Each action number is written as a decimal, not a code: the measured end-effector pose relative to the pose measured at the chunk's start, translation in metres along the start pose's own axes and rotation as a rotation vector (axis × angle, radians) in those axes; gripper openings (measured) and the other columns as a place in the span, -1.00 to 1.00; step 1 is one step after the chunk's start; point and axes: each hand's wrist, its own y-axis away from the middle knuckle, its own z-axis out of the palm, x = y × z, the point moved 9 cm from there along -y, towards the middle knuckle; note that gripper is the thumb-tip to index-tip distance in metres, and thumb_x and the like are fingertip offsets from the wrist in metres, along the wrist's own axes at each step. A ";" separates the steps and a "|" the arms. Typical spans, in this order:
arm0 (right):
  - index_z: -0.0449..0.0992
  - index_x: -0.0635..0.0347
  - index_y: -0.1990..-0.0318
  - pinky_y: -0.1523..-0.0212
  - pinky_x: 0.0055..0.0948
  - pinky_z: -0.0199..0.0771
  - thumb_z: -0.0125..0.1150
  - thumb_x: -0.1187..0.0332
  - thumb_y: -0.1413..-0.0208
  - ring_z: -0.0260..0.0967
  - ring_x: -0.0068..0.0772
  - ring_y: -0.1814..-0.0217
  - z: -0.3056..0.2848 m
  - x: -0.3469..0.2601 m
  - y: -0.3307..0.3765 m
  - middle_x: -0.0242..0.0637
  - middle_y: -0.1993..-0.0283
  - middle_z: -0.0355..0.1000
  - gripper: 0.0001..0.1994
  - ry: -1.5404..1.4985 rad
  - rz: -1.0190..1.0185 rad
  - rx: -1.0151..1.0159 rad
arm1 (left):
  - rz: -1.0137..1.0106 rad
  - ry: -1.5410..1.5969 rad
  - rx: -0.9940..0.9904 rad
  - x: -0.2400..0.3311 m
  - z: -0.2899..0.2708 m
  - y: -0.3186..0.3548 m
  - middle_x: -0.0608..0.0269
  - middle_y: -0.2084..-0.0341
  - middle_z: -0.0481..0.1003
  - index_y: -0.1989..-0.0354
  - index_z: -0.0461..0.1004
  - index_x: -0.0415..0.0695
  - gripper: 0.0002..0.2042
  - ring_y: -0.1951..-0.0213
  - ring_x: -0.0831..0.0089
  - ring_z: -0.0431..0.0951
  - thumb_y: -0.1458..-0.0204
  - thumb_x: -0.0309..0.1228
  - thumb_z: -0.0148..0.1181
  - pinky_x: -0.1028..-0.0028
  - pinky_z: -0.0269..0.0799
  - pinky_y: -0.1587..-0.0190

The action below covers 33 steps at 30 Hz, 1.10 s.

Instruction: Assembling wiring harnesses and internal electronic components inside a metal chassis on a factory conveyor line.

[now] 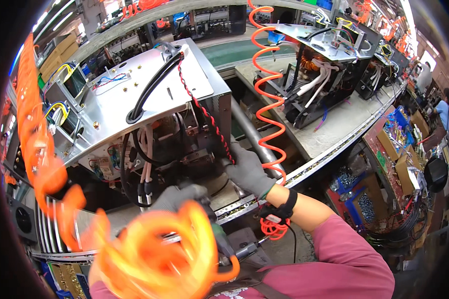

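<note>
My right hand [249, 172], in a grey glove, is at the front right corner of a metal machine chassis [212, 65]. Its fingers are closed round the lower end of a twisted red-and-black wire [204, 112] that runs down from the top plate. To its left, my left hand [177, 197], gloved too and blurred, is closed on a dark air tool [222, 241] tilted below the chassis front. A blurred orange coiled hose [159, 249] hides much of that hand and its forearm. Black cables [152, 92] loop through a hole in the plate.
Another orange coiled hose [264, 94] hangs right of the chassis. Beyond it, a partly built machine [314, 74] stands on a grey board [344, 114]. Boxes of small fasteners [366, 207] stand at the lower right. More orange coils [32, 119] hang at the left.
</note>
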 end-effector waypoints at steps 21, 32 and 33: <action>0.04 0.00 -0.40 0.10 -0.03 0.47 0.14 0.21 -0.02 0.48 0.17 0.17 -0.003 -0.003 0.000 0.02 0.20 0.53 -0.26 -0.021 0.036 0.042 | -0.048 0.189 0.011 -0.017 -0.024 -0.013 0.05 0.23 0.55 0.18 0.44 -0.14 -0.77 0.29 0.25 0.63 0.02 -0.47 0.28 0.32 0.62 0.21; 0.19 0.05 -0.22 0.05 -0.14 0.46 0.40 0.25 0.11 0.42 0.02 -0.04 0.017 0.005 0.000 -0.09 -0.07 0.37 -0.30 -0.029 0.126 0.378 | 0.466 -0.407 -0.067 0.017 -0.007 -0.003 0.22 0.51 0.50 0.42 0.49 -0.20 -0.88 0.43 0.37 0.61 0.08 -0.46 0.31 0.39 0.59 0.32; 0.20 0.06 -0.20 0.05 -0.15 0.46 0.41 0.26 0.10 0.43 0.02 -0.03 0.019 0.007 0.002 -0.09 -0.05 0.38 -0.31 -0.011 0.147 0.427 | 0.636 -0.624 -0.093 0.025 0.002 0.004 0.23 0.49 0.51 0.38 0.50 -0.19 -0.88 0.43 0.39 0.61 0.07 -0.48 0.31 0.41 0.58 0.32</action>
